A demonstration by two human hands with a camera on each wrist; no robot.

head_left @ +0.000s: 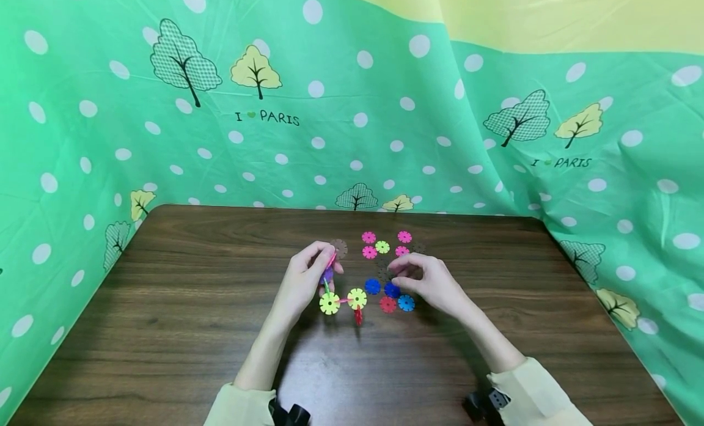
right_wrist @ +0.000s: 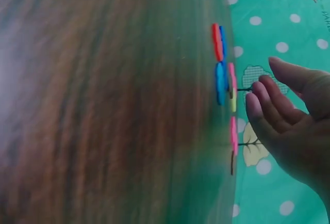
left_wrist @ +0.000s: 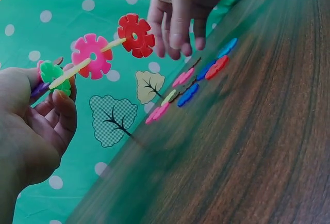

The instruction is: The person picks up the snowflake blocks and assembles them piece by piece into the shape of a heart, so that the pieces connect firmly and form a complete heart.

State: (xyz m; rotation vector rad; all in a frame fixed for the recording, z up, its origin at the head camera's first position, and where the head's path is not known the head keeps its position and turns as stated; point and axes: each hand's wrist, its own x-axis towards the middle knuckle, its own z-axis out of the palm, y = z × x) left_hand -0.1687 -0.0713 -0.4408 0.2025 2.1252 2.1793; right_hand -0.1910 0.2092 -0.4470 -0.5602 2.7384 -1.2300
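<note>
My left hand (head_left: 304,274) pinches one end of a chain of slotted plastic flower discs. The chain has purple, green and pink pieces near the fingers, then two yellow-green discs (head_left: 329,303) joined by a pink one seen edge-on, and a red disc (left_wrist: 136,35) at the free end. It hangs in the air over the table in the left wrist view. My right hand (head_left: 430,280) hovers above the loose discs, its fingers loosely bent with nothing between them. In the head view its fingertips overlap a dark blue disc (head_left: 392,291).
Loose discs lie on the dark wooden table (head_left: 181,316): several pink discs (head_left: 368,237), a yellow-green disc (head_left: 382,247), a blue disc (head_left: 372,286), a red disc (head_left: 387,305), a light blue disc (head_left: 406,302) and brown discs (head_left: 339,249). A green dotted cloth (head_left: 330,120) hangs around the table.
</note>
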